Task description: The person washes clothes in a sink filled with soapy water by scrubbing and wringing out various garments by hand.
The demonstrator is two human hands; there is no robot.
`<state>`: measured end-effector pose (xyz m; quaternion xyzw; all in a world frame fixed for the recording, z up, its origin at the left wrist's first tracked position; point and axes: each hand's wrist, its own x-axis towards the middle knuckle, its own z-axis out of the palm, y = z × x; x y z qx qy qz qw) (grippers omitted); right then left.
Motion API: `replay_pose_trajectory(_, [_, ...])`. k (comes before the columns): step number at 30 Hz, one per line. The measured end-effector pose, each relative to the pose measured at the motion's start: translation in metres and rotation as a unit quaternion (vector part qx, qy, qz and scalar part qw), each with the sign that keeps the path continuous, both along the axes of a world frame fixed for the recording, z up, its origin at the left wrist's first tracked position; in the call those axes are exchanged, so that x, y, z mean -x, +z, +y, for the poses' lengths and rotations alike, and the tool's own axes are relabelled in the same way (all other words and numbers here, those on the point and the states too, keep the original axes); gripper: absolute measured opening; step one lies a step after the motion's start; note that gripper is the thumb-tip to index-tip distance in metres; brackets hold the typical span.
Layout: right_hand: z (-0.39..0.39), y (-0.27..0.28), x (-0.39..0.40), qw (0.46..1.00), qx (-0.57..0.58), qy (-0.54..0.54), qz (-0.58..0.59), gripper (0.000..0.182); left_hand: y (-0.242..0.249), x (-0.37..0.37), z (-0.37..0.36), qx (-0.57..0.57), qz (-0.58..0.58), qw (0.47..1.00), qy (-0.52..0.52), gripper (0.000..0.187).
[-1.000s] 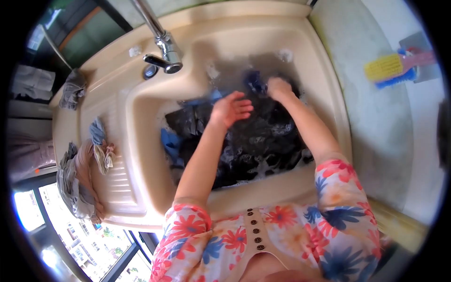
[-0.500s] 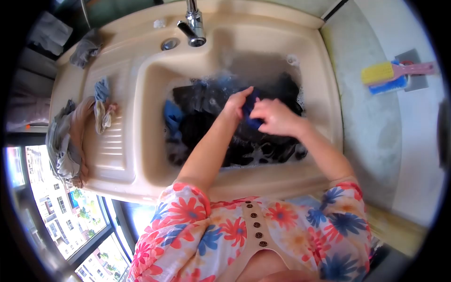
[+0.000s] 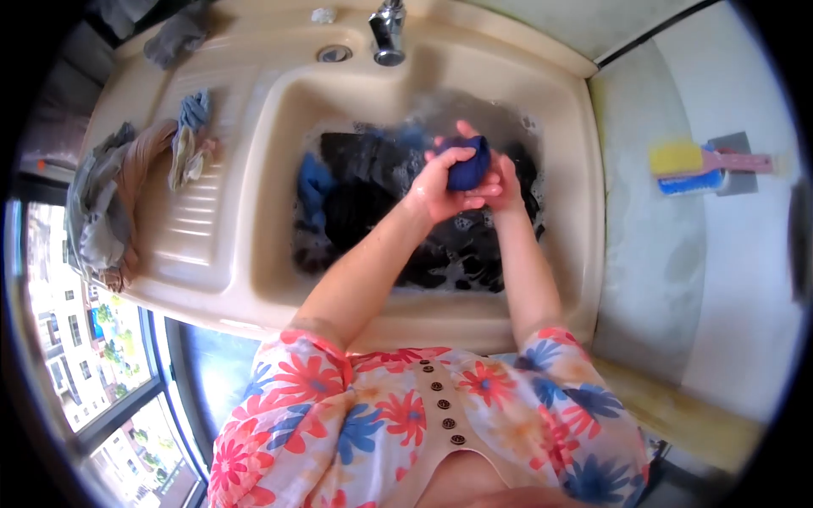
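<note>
A dark blue piece of cloth (image 3: 467, 167), bunched into a rounded wad, is held between both hands above the water. My left hand (image 3: 436, 184) curls around its near left side, thumb over the top. On the far right side, my right hand (image 3: 506, 182) cups the same cloth, its fingers partly hidden behind it. Below, dark laundry (image 3: 360, 216) lies soaking in sudsy water in the beige sink (image 3: 269, 245). A light blue cloth (image 3: 315, 188) floats by the basin's left wall.
Wrung-out cloths (image 3: 106, 203) lie on the ribbed drainboard (image 3: 199, 220), with a small blue-and-cream bundle (image 3: 190, 127) beside them. A chrome faucet (image 3: 389, 38) overhangs the basin. Brushes (image 3: 690, 165) rest on the ledge at right. A window (image 3: 93, 339) is at lower left.
The dark blue cloth has been lifted and gathered into a rounded wad. My right hand has shifted from on top of it to its far right side. The camera view has shifted slightly.
</note>
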<state>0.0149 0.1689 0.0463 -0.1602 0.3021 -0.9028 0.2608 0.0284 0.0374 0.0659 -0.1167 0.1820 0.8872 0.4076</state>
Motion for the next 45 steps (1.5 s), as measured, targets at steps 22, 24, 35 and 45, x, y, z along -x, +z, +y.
replay_pose_trajectory(22, [0.003,0.045,0.000,0.966,-0.249,-0.058,-0.023,0.030,-0.013,-0.006,0.008,0.121,0.160,0.956,-0.213,0.028])
replay_pose_trajectory(24, [0.012,0.042,-0.001,0.969,-0.234,-0.077,0.017,0.023,-0.006,-0.014,0.011,-0.004,0.135,0.969,-0.208,0.035])
replay_pose_trajectory(35, [-0.017,-0.011,0.016,0.899,-0.287,-0.288,-0.161,0.012,-0.024,-0.009,0.011,0.701,0.413,0.570,-0.115,0.028])
replay_pose_trajectory(45, [0.065,-0.074,0.035,0.607,-0.739,-0.141,0.258,0.053,0.068,0.021,-0.209,0.917,0.315,0.230,-0.082,0.030])
